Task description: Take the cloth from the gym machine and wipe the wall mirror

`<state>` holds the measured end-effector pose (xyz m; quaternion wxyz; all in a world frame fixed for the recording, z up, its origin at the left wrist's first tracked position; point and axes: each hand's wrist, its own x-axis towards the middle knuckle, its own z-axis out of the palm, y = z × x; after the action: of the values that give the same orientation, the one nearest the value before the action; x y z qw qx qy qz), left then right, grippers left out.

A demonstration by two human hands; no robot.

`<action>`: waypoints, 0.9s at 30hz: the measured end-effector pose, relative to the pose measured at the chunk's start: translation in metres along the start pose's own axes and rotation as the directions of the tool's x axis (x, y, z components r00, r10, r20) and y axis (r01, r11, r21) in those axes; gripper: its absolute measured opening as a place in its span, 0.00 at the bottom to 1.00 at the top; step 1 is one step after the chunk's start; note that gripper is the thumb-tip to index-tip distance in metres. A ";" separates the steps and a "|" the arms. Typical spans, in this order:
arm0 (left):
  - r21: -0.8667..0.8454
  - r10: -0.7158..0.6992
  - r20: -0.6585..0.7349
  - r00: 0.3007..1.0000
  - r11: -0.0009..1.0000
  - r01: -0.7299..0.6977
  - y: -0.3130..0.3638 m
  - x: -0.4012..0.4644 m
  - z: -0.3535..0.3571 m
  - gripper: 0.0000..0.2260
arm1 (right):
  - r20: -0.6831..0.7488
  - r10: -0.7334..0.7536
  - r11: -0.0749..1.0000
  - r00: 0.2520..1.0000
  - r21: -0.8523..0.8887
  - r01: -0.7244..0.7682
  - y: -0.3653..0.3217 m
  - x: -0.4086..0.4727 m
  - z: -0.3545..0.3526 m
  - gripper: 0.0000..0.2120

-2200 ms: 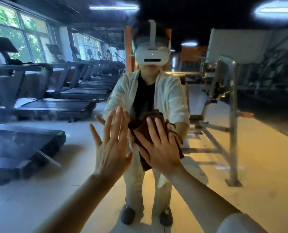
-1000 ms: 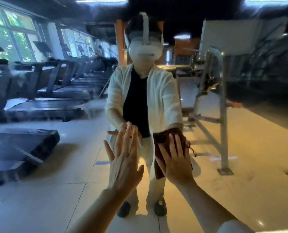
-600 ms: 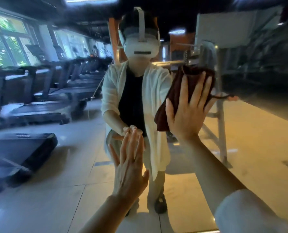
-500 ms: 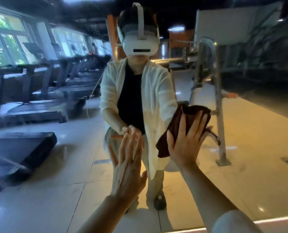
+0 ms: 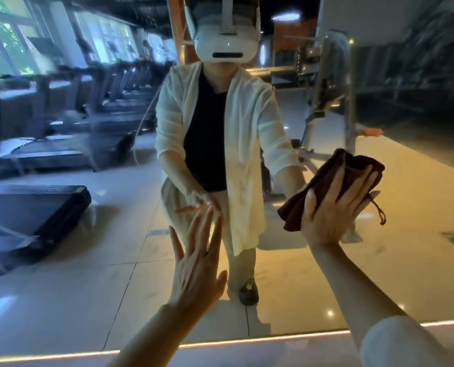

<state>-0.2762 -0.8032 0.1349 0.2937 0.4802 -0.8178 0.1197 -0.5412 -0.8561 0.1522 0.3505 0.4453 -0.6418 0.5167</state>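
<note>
The wall mirror (image 5: 379, 274) fills nearly the whole view, its lower edge running along a lit strip near the bottom. In it are reflected a tiled gym floor, a row of treadmills (image 5: 61, 144) on the left, a metal gym machine (image 5: 334, 83) on the right, and the person in a white overshirt and headset.

The cloth (image 5: 324, 181), dark reddish brown and bunched, is already off the machine and lies flat against the glass on the right side, at about mid height. So the fetching step looks done and the wiping is under way.

The right hand (image 5: 334, 213) presses the cloth to the mirror with its fingers (image 5: 363, 181) straight and spread wide over it; a thin cord dangles from the cloth's right edge. The left hand (image 5: 196, 266) holds nothing, its fingers straight and close together, raised at or just before the glass lower down; contact cannot be told.

How much of the mirror has been covered does not show: no streaks or wet marks are visible. Judging by the size of the glass, much of it probably remains to be wiped.
</note>
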 end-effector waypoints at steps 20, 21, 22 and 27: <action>0.132 -0.285 0.032 0.958 0.951 0.279 -0.189 -0.078 -0.075 0.58 | 0.068 -0.420 0.905 0.905 0.111 0.412 -0.311 -0.142 0.048 0.30; 0.133 -0.281 0.027 0.959 0.952 0.275 -0.201 -0.079 -0.082 0.58 | 0.080 -0.464 0.883 0.882 0.120 0.454 -0.323 -0.152 0.049 0.30; 0.127 -0.269 0.019 0.963 0.956 0.265 -0.211 -0.078 -0.090 0.58 | 0.109 -0.528 0.847 0.842 0.144 0.512 -0.333 -0.162 0.048 0.31; 0.073 -0.196 -0.023 0.980 0.978 0.197 -0.245 -0.071 -0.122 0.57 | 0.218 -0.732 0.680 0.645 0.197 0.706 -0.337 -0.153 0.033 0.33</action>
<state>0.0035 -0.8194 0.1687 0.2925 0.5682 -0.7590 0.1244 -0.1713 -0.8795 0.1239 0.4112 0.7474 -0.4296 0.2964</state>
